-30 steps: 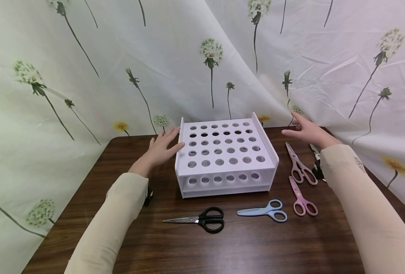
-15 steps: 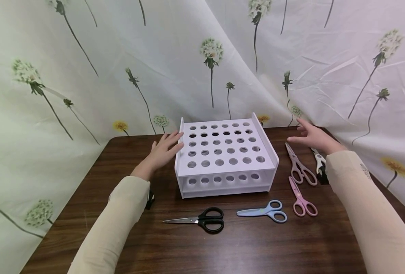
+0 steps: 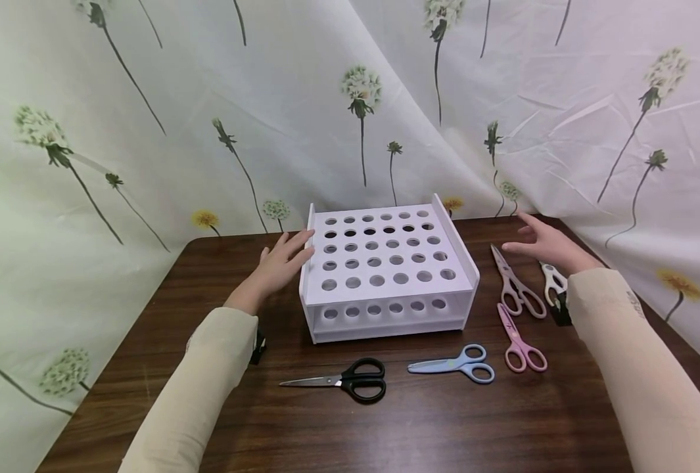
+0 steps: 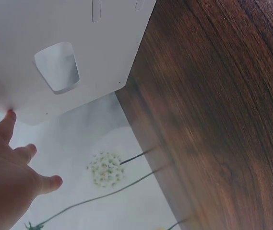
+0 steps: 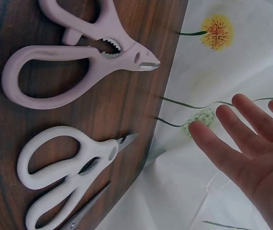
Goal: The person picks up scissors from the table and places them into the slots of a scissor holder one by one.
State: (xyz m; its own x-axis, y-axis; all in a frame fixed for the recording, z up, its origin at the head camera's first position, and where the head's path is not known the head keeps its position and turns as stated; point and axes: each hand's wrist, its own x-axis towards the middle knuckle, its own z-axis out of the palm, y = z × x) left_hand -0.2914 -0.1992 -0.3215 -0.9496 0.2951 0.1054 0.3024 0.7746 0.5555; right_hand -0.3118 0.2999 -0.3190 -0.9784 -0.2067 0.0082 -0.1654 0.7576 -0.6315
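Note:
A white two-tier rack [image 3: 385,289] with rows of round holes stands on the dark wooden table. Beside its left side panel is my left hand [image 3: 280,266], fingers spread, fingertips right at the panel's edge. The left wrist view shows that side panel [image 4: 102,57] with a handle cutout. On the right, my right hand [image 3: 553,247] hovers with straight fingers, holding nothing. Below it lie mauve scissors [image 3: 518,289] and white-handled scissors [image 3: 553,279], the latter partly covered by the arm in the head view. The right wrist view shows both the mauve pair [image 5: 98,60] and the white pair [image 5: 69,167].
Black-handled scissors [image 3: 350,381] and light blue scissors [image 3: 459,363] lie in front of the rack. Pink scissors [image 3: 520,345] are to its right. Another blade [image 5: 86,208] shows beside the white pair. A dandelion-print curtain [image 3: 302,118] hangs behind the table [image 3: 326,440].
My right hand has shifted right and slightly toward me, uncovering more of the white scissors. My left hand has moved slightly down along the rack's side. The scissors lie as before.

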